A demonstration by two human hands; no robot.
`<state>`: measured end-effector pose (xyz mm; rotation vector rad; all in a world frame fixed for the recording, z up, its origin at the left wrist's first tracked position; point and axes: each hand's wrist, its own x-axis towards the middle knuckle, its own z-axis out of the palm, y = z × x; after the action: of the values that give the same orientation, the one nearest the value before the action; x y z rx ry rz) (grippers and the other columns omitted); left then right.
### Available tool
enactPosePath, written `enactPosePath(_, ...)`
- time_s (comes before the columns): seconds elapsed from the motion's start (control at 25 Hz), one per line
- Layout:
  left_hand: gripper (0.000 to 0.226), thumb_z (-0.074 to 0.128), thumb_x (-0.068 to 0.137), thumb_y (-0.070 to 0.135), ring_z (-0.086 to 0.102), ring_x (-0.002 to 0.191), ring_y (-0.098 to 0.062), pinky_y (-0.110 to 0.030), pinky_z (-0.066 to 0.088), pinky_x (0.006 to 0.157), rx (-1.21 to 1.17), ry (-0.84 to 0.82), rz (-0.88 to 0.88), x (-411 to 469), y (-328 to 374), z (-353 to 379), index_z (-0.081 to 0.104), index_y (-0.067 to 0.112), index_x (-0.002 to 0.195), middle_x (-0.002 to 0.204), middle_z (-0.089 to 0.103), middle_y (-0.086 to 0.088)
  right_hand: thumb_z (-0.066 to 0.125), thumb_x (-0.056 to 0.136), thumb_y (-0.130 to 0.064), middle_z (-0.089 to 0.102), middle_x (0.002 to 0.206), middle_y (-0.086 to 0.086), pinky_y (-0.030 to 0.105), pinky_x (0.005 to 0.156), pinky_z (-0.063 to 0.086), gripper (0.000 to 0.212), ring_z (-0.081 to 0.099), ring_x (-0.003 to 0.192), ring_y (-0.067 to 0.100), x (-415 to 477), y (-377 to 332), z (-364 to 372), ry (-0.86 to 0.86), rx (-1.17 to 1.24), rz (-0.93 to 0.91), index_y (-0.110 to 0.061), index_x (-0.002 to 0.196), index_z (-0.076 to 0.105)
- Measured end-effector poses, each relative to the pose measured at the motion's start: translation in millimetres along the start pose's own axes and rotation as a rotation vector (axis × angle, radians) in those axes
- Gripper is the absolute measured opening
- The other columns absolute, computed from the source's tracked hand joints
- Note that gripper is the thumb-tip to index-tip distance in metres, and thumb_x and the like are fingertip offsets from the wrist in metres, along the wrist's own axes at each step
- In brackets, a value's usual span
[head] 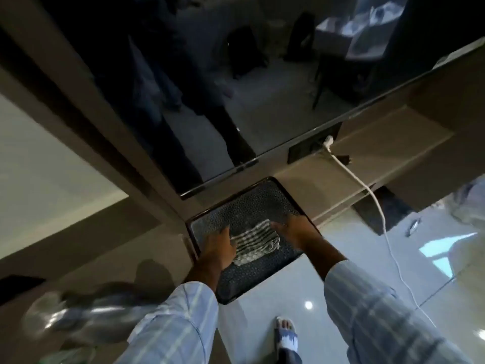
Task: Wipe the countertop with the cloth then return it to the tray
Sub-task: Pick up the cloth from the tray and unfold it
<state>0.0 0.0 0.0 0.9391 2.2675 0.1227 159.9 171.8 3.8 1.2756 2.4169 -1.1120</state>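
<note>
A dark textured tray with a raised rim rests on the brown countertop, its near end hanging over the edge. A folded grey-and-white checked cloth lies in the tray's middle. My left hand lies on the tray at the cloth's left side, fingers touching the cloth's edge. My right hand rests at the cloth's right side, fingertips on its upper corner. Neither hand visibly grips the cloth; the fingers look spread. The frame is blurred.
A large glossy black screen stands behind the tray. A white cable runs from a wall socket over the counter down to the tiled floor. Blurred clear plastic lies at lower left. My sandalled foot is below.
</note>
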Motion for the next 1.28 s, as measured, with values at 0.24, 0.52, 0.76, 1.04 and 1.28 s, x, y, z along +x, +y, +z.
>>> enactPosePath(0.24,0.041,0.065,0.093,0.024,0.058,0.125,-0.037,-0.041,0.047,0.104,0.041,0.126,-0.067,40.2,-6.0,27.3,0.062,0.001,0.128,0.133,0.062,-0.021,0.072,0.088,-0.029,0.073,0.120,0.015,0.035,0.092,0.056,0.044,0.069,0.114,0.031,42.2,-2.4,40.6,-0.039,0.034,0.052,-0.006,0.125,0.069)
enactPosePath(0.52,0.016,0.066,0.090,0.025,0.065,0.083,-0.032,-0.029,0.043,0.066,-0.442,0.210,-0.017,-2.0,18.5,-31.3,0.055,0.014,0.089,0.087,0.066,-0.012,0.072,0.087,-0.013,0.079,0.077,0.015,0.020,0.045,0.048,0.018,0.067,0.057,0.020,8.3,-40.1,-1.6,-0.026,0.608,0.288,0.004,0.086,0.077)
enactPosePath(0.76,0.014,0.065,0.088,0.023,0.055,0.060,-0.007,-0.026,0.043,0.060,-0.671,0.471,0.341,-111.6,63.7,-137.6,0.056,0.026,0.098,0.077,0.060,0.003,0.074,0.084,-0.013,0.075,0.100,0.009,0.031,0.065,0.060,0.026,0.073,0.090,0.025,-123.1,-116.6,-79.3,0.288,0.989,-0.075,-0.015,0.109,0.067)
enactPosePath(1.04,0.030,0.074,0.080,0.023,0.072,0.084,-0.018,-0.032,0.058,0.074,-1.222,0.609,0.729,-295.2,76.5,-300.0,0.067,0.013,0.107,0.095,0.076,-0.006,0.080,0.083,-0.002,0.075,0.120,0.025,0.051,0.101,0.058,0.045,0.073,0.112,0.038,-301.9,-261.0,-173.5,0.440,1.054,-0.598,0.003,0.125,0.065)
enactPosePath(1.28,0.033,0.073,0.085,0.037,0.073,0.105,-0.018,-0.035,0.058,0.092,-1.647,0.307,1.077,-394.6,54.8,-359.6,0.075,0.018,0.111,0.107,0.079,-0.002,0.072,0.089,0.001,0.071,0.128,0.029,0.049,0.097,0.060,0.042,0.070,0.117,0.040,-379.7,-399.6,-181.3,0.252,1.342,-0.895,0.006,0.130,0.065)
